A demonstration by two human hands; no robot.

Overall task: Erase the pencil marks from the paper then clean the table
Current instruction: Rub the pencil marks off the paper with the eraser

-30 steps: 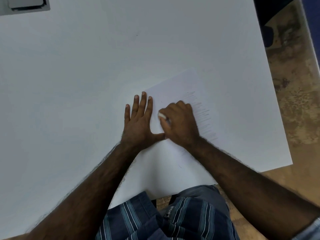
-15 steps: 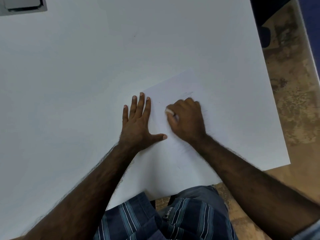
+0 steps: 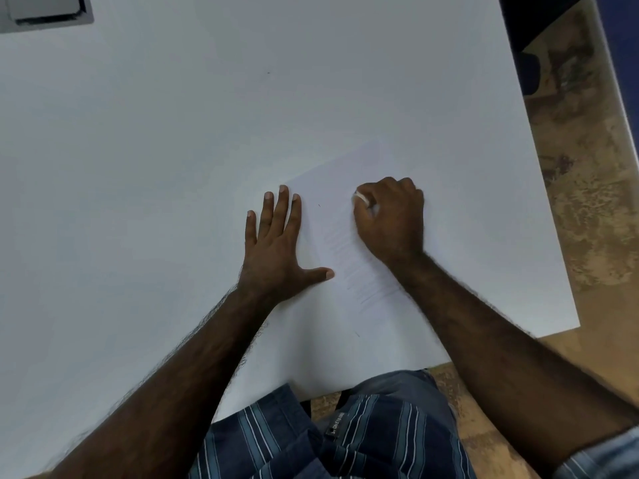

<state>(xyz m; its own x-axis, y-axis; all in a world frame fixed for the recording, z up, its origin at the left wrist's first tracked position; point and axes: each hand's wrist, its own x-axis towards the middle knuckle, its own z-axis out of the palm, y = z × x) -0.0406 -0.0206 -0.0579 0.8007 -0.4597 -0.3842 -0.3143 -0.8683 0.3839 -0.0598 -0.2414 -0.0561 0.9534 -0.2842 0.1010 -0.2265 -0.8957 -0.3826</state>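
Note:
A white sheet of paper [image 3: 332, 188] lies skewed on the white table [image 3: 173, 133], near its front right part. Faint pencil lines [image 3: 349, 267] run down the sheet between my hands. My left hand [image 3: 276, 247] lies flat with fingers spread, pressing the sheet's left edge. My right hand [image 3: 392, 219] is closed in a fist on a small white eraser [image 3: 362, 197], which pokes out at the thumb side and rests on the paper's upper part.
A grey recessed box [image 3: 45, 8] sits in the table's far left corner. The table's right edge [image 3: 539, 202] borders a brown mottled floor [image 3: 587, 167]. Dark furniture [image 3: 532, 19] stands at the far right. My lap shows below the front edge.
My right hand with the eraser has slid to the right and farther up the sheet, uncovering faint lines near my left thumb. The left hand has stayed flat in place.

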